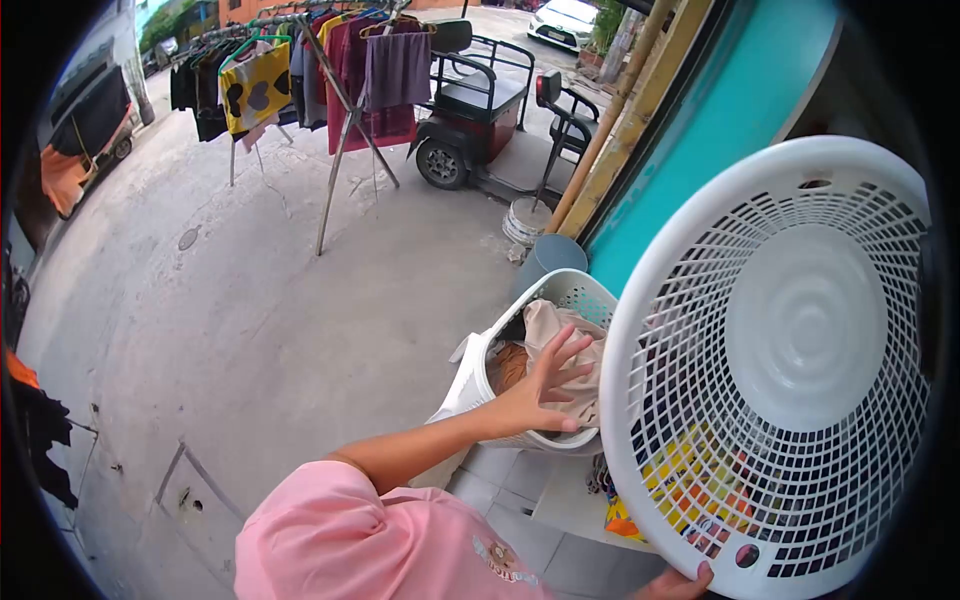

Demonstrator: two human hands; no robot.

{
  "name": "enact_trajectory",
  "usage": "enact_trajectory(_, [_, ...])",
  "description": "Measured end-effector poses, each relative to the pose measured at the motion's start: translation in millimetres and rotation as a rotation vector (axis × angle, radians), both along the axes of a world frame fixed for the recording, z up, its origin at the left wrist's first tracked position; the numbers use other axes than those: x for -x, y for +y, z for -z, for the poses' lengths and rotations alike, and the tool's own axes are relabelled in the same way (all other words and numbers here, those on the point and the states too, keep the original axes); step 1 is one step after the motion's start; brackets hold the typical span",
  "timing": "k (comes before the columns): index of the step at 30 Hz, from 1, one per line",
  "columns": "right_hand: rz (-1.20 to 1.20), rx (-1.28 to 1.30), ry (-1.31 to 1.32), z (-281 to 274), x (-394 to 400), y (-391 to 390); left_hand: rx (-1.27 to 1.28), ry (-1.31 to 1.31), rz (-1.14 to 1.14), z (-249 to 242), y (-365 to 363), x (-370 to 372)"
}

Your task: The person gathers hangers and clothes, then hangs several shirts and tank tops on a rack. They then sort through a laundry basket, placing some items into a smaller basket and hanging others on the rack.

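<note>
My left hand (545, 392) is over the white laundry basket (470, 385), its fingers spread and nothing in them. Beige cloth (548, 322) and brown cloth (508, 366) lie inside that basket. At the bottom right, my right hand (683, 580) grips the rim of a large round white plastic basket (806, 325), which is tilted up so its solid round base and lattice wall face the camera. Some of the right hand's fingers show through the lattice. Yellow and orange packaging (690, 480) is partly visible behind the lattice.
A rack (350, 120) of hanging clothes stands on the concrete ground at the back. Beside it is a dark red three-wheeler (470, 125). A grey bin (552, 262) and a white bucket (527, 220) stand behind the laundry basket, near a teal wall (700, 150). A white car (563, 24) is far back.
</note>
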State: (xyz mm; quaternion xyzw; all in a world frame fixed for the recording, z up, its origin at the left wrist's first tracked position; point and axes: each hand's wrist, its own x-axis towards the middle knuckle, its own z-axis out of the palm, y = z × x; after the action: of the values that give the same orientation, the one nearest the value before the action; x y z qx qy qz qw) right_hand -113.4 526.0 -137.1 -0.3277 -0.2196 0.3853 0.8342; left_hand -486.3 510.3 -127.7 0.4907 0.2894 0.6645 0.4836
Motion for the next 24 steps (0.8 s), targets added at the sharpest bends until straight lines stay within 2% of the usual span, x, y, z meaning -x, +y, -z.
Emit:
enact_trajectory(2, [-0.345, 0.164, -0.207, -15, 59, 19, -0.023, -0.177, -0.097, -5, -36, 25])
enact_trajectory(3, [-0.402, 0.135, -0.294, -8, 77, 36, 0.006, -0.162, -0.276, 8, -52, 36])
enact_trajectory(5, [-0.579, 0.144, -0.372, -26, 148, 29, 0.18, -0.492, -0.462, 2, -104, 58])
enact_trajectory(6, [-0.705, 0.154, -0.444, -32, 177, 24, 0.234, -0.529, -0.558, 10, -130, 67])
enact_trajectory(8, [-1.009, 0.098, -0.409, -27, 217, 25, 0.333, -0.587, -0.726, 28, -180, 76])
enact_trajectory(9, [-1.145, 0.086, -0.434, -10, 232, 33, 0.346, -0.657, -0.778, 44, -204, 76])
enact_trajectory(10, [-1.22, 0.183, -0.515, -14, 251, 24, 0.337, -0.69, -0.845, 56, -227, 69])
enact_trajectory(12, [-1.499, 0.077, -0.608, -9, 286, 22, 0.369, -0.745, -0.905, 71, -257, 63])
enact_trajectory(13, [-1.588, 0.002, -0.524, 9, 299, 26, 0.357, -0.82, -0.998, 79, -268, 58])
enact_trajectory(14, [-1.639, -0.123, -0.703, 39, 312, 40, 0.355, -0.898, -1.089, 88, -276, 51])
enact_trajectory(16, [-1.497, -0.336, -1.138, 53, 338, 41, 0.398, -1.038, -1.196, 122, -282, 56])
enact_trajectory(17, [-1.499, -0.287, -1.158, 72, 335, 40, 0.393, -1.105, -1.213, 134, -284, 61])
enact_trajectory(19, [-0.746, -0.566, -2.093, 120, 334, 49, 0.42, -1.254, -1.219, 180, -291, 80])
enact_trajectory(20, [-0.766, -0.549, -2.11, 132, 331, 51, 0.454, -1.301, -1.228, 200, -292, 90])
enact_trajectory(22, [-0.96, -0.228, -2.029, 153, 325, 54, 0.506, -1.317, -1.272, 250, -285, 118])
enact_trajectory(23, [-0.78, -0.432, -2.073, 159, 327, 55, 0.536, -1.355, -1.323, 268, -276, 133])
enact_trajectory(24, [-0.788, -0.403, -2.093, 156, 329, 54, 0.571, -1.417, -1.284, 301, -276, 149])
